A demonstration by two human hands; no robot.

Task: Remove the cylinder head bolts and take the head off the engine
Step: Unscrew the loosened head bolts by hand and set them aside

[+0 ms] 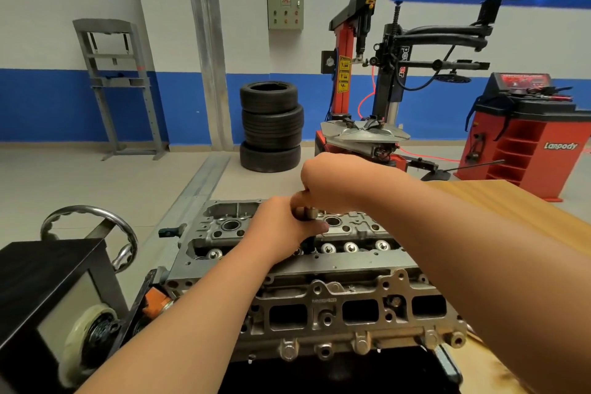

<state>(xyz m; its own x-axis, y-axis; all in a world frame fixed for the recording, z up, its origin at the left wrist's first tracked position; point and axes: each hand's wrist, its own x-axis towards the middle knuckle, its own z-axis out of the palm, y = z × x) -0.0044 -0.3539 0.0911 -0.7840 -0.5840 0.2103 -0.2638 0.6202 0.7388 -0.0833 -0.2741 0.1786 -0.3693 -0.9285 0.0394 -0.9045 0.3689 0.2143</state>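
a red and black tyre changer (pixel 361 73) and a red wheel balancer (pixel 524 144) are standing by the far wall, well apart from the work, with a stack of tyres (pixel 271 126) to their left.

nearer, the cylinder head (pixel 319 301) is sitting on top of the engine and filling the lower middle of the view. a wooden tabletop (pixel 473 187) is lying just beside it on the right, and a black stand with a steel handwheel (pixel 86 208) is standing on the left.

both arms are reaching over the middle of the head. the left grip (pixel 281 227) is curling round the upright wrench (pixel 306 214), steadying its shaft low down. the right grip (pixel 329 182) is closing over the top of the same tool from above. the dark lower end of the wrench is going down into the head's upper face, and the bolt under it is hidden.

judging by the bare cast metal, the head is going to be heavy, rigid and hard-edged, perhaps oily to the touch. once every bolt is out, it is probably best taken at its two short ends or under the long side flange, then lifted straight up. the shiny valve gear on top is looking like a poor place to hold.
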